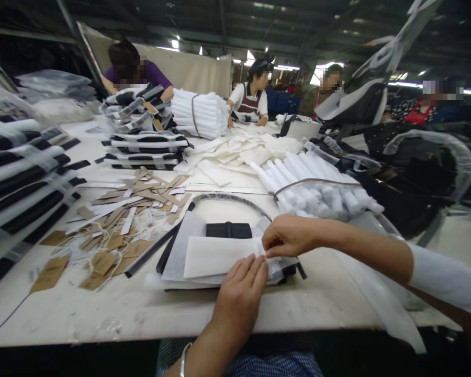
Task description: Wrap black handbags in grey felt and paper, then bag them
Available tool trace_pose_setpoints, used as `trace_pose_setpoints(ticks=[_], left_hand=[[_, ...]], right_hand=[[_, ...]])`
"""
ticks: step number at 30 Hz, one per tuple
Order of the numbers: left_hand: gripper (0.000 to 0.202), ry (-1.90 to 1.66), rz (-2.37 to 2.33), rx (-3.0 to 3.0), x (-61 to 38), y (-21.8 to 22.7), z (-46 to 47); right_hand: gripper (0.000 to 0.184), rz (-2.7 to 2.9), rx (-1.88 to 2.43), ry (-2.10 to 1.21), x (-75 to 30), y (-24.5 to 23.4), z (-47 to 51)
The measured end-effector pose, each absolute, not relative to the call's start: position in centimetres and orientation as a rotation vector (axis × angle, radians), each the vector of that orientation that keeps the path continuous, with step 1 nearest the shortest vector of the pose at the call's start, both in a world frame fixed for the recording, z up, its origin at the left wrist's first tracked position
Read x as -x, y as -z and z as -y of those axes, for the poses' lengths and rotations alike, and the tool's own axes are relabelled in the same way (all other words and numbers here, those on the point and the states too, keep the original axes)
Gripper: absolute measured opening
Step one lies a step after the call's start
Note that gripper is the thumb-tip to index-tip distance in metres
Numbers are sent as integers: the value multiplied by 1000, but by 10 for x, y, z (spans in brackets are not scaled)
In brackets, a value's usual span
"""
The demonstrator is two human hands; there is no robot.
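Table [133, 324]: pale and crowded; loose tags [104, 262] could slip under if the bag [228, 230] gets pushed left.
Bag: lying flat near the front edge, between tags and white rolls [314, 191].
Left hand [241, 288]: flat, fingers together on the white sheet [215, 256]; lifting could let it slide.
Right hand [286, 235]: fingers curled, pinching something, can't tell what; hard tugs could crease the sheet.
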State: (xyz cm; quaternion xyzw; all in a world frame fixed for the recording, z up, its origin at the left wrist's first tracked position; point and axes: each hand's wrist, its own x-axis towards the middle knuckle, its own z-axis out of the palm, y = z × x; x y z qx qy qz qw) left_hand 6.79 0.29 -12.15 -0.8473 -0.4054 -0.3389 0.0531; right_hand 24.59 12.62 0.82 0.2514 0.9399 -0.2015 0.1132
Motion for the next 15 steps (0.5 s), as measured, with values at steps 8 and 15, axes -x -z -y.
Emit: trace_pose_setpoints(ticks=[8,15], left_hand=[[34,1050,1220,2552,-69,125,-4],[34,1039,1233,2526,-71,127,-3]], right_hand=[[15,-2471,-646,428,-215,-4,-146],[16,-2407,-606,186,-200,-6,-143]])
